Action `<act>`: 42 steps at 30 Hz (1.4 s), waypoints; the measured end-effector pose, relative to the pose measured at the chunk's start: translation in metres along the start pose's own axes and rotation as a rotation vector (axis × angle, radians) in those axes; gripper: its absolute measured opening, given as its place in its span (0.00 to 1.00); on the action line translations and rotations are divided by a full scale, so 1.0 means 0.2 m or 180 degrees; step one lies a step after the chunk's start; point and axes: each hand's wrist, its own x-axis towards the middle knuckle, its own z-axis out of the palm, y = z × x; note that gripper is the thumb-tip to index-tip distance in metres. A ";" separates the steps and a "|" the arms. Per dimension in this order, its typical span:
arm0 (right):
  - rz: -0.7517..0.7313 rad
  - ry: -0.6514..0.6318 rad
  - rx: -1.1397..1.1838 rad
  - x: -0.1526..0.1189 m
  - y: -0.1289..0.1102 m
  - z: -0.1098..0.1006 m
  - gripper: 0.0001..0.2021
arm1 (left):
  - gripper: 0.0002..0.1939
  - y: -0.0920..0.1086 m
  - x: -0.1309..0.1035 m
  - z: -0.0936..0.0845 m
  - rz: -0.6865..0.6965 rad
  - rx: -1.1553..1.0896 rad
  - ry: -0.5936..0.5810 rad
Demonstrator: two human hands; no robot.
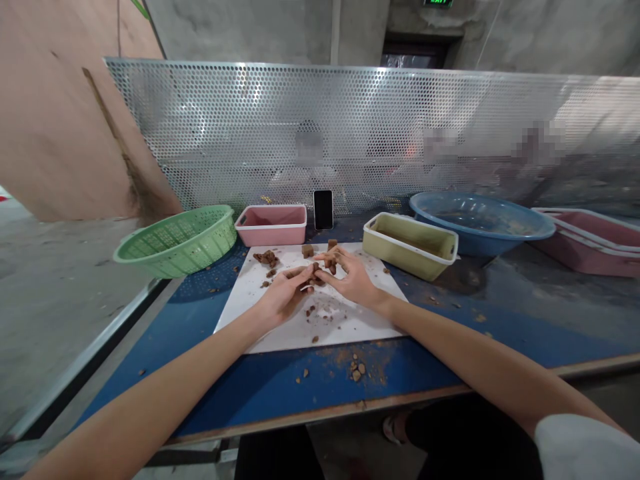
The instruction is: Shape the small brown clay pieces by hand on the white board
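Note:
Over the middle of a white board [270, 337], my left hand [287, 293] pinches a brown lump of clay [315, 273] between thumb and fingers. My right hand [353, 277] meets it from the other side, its thumb and fingertips closed on the same lump. Brown bits stick to the right fingers. Just beyond the hands sit a small block of clay [307, 251] and another brown piece [332, 244]. A crumbled heap of clay [266, 257] lies at the board's back left, and loose crumbs [310, 312] are scattered in front of the hands.
A green basket [175, 243] and a pink bin [273, 227] stand back left, a phone [323, 209] upright behind the board. To the right are a yellow-green bin [410, 247], a blue basin [480, 217] and a pink container [595, 243]. A perforated metal screen [360, 133] closes the back.

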 end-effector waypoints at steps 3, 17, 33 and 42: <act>-0.0040 0.0048 0.0001 0.00 0.00 0.00 0.09 | 0.21 0.01 0.00 0.00 0.0006 0.0095 -0.0030; -0.0133 0.0012 -0.0033 0.00 0.00 0.00 0.09 | 0.16 0.03 0.00 0.01 0.0089 -0.0184 0.0024; 0.0217 -0.0030 0.0125 0.00 -0.05 0.01 0.13 | 0.13 0.03 0.02 -0.01 0.0308 -0.0030 0.0270; 0.0180 -0.0101 0.0057 0.00 -0.06 0.01 0.13 | 0.13 0.03 0.03 -0.01 0.0306 -0.0042 0.0253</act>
